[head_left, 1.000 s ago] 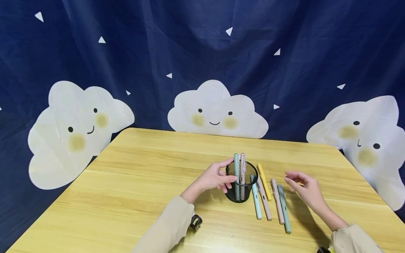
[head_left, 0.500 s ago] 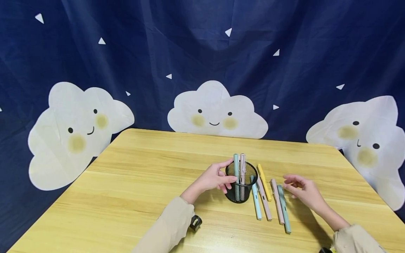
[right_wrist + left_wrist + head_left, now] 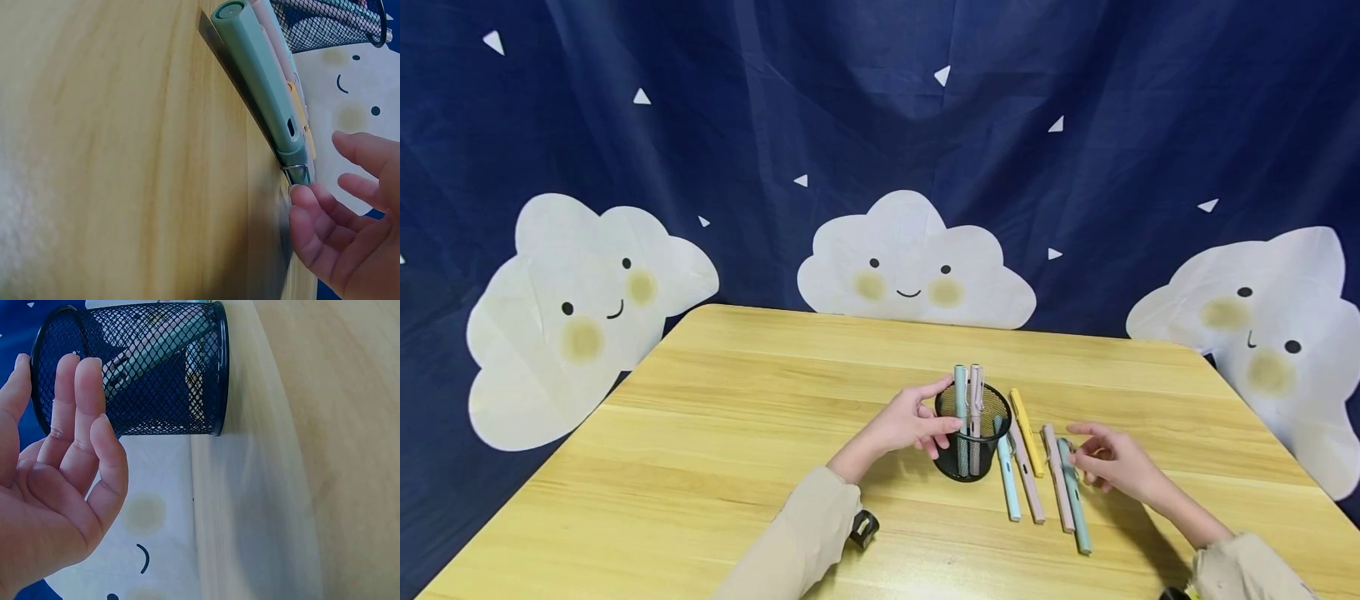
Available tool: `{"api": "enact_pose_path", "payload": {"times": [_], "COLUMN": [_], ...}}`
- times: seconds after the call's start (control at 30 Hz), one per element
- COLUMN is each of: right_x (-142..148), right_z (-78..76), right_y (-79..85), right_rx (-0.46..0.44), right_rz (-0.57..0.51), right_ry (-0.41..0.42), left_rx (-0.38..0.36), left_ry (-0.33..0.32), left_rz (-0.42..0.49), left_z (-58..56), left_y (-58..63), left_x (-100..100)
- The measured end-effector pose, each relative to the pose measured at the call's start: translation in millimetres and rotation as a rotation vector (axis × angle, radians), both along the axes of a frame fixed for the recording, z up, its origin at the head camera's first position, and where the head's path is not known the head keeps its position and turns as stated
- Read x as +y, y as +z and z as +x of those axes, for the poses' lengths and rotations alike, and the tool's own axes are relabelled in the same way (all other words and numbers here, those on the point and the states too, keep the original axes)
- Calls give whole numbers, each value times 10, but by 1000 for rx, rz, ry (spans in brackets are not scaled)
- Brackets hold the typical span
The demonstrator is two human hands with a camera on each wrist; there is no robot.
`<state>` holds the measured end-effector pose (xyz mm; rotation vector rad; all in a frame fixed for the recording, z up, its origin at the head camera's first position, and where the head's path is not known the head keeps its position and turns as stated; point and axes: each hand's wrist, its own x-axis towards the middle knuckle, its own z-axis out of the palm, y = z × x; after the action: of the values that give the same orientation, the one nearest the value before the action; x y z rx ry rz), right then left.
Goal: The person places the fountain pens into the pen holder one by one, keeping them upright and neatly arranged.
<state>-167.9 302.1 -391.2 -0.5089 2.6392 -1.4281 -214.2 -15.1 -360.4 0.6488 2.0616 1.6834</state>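
My left hand (image 3: 904,422) holds the side of a black mesh pen holder (image 3: 973,454), its fingers on the mesh (image 3: 156,406) in the left wrist view. Two capped pens stand inside, one teal (image 3: 960,387) and one pale mauve (image 3: 976,387). My right hand (image 3: 1116,460) is by the clip end of a green pen (image 3: 1077,508), the rightmost on the table. In the right wrist view, the curled lower fingers reach the cap end of that green pen (image 3: 259,81), while another digit stands apart from it. Whether they touch it cannot be told.
Between the holder and the green pen lie a light blue pen (image 3: 1008,483), a mauve pen (image 3: 1026,475), a yellow pen (image 3: 1028,433) and a pink pen (image 3: 1057,479). The wooden table (image 3: 737,383) ends at a blue cloud-print curtain (image 3: 880,100).
My right hand has come down and slightly left, closer to the cap end of the green pen. My left hand and the pen holder have stayed in place.
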Motion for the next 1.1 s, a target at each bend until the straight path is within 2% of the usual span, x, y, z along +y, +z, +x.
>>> {"api": "enact_pose_path", "payload": {"times": [0.17, 0.4, 0.77, 0.87, 1.1], "right_x": [19, 19, 31, 28, 36], "right_z": [-2, 12, -9, -14, -27], "right_y": [2, 20, 31, 39, 30], "right_rx": [-64, -233, -442, -488, -534], "right_rz": [33, 59, -15, -34, -77], "right_ry": [46, 81, 166, 162, 152], "left_rx": [-6, -6, -8, -6, 6], "left_ry": [-2, -6, -9, -5, 1], "left_rz": [-3, -4, 9, 8, 0], "left_z": [-3, -11, -21, -24, -31], "left_y": [4, -7, -18, -26, -47], "left_x": [-4, -4, -4, -3, 2]}}
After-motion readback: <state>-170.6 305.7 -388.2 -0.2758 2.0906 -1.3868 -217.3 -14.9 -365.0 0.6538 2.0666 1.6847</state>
